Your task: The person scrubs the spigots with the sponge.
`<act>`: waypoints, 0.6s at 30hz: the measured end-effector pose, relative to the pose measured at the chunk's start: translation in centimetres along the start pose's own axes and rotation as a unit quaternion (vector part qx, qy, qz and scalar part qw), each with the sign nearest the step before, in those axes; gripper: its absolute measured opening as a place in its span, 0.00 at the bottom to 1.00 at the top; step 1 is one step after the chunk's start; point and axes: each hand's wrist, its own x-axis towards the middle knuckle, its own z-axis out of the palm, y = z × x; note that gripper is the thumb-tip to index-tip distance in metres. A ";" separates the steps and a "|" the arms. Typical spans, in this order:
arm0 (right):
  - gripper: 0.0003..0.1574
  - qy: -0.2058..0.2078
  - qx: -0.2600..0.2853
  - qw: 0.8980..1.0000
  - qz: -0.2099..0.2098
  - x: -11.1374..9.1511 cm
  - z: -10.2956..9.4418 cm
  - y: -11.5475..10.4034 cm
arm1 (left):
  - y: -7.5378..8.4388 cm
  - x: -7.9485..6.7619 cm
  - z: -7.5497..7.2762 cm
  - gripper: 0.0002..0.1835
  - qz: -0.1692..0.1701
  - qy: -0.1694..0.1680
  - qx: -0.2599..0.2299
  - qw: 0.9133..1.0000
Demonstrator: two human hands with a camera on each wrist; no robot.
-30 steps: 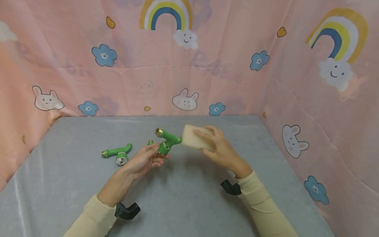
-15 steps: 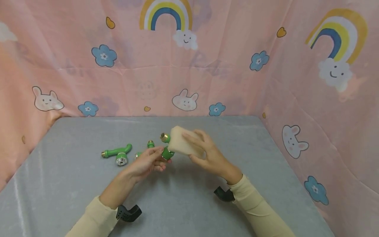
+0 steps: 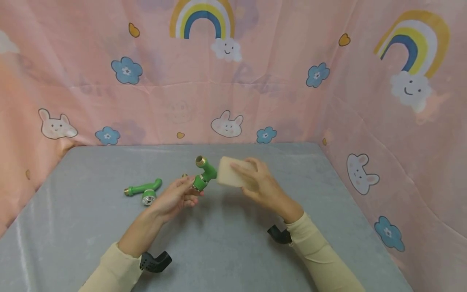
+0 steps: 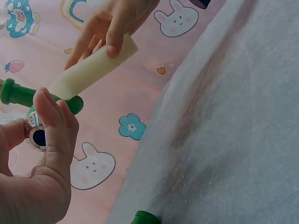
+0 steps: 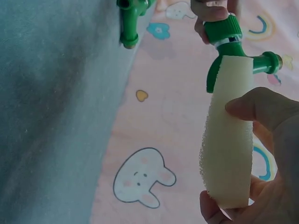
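Note:
My left hand [image 3: 175, 196] holds a green tap [image 3: 208, 171] by its ridged knob, above the table. The brass threaded end points up and away. A cream sponge block [image 3: 233, 172] is gripped by my right hand [image 3: 266, 182], thumb on one broad face and fingers on the other. In the head view, the sponge's left end meets the tap's spout side and hides the spout. The left wrist view has the sponge [image 4: 93, 72] lying along the curved spout. Seen from the right wrist, the sponge [image 5: 229, 135] overlaps the tap body [image 5: 231, 49].
Another green tap [image 3: 140, 188] lies on the grey table [image 3: 219, 251] to the left. A further green piece with a brass end [image 3: 184, 175] is mostly hidden behind my left hand. Black wrist mounts [image 3: 157, 261] jut from both sleeves. A pink patterned curtain [image 3: 277, 101] encloses the table.
The sponge slid left over the tap's body, then back right toward the spout. The tap shifted right and lower, then back up and left, its threaded end now steeper. Both grips stay.

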 end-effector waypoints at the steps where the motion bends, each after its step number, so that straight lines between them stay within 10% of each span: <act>1: 0.41 0.000 0.002 1.000 -0.001 0.0 -0.1 0.0 | 0.1 0.0 0.0 0.22 -0.001 0.002 -0.005 1.000; 18: 0.43 0.037 0.143 0.988 -0.051 0.0 0.6 -1.0 | -0.7 0.4 0.9 0.14 -0.001 -0.001 -0.008 1.000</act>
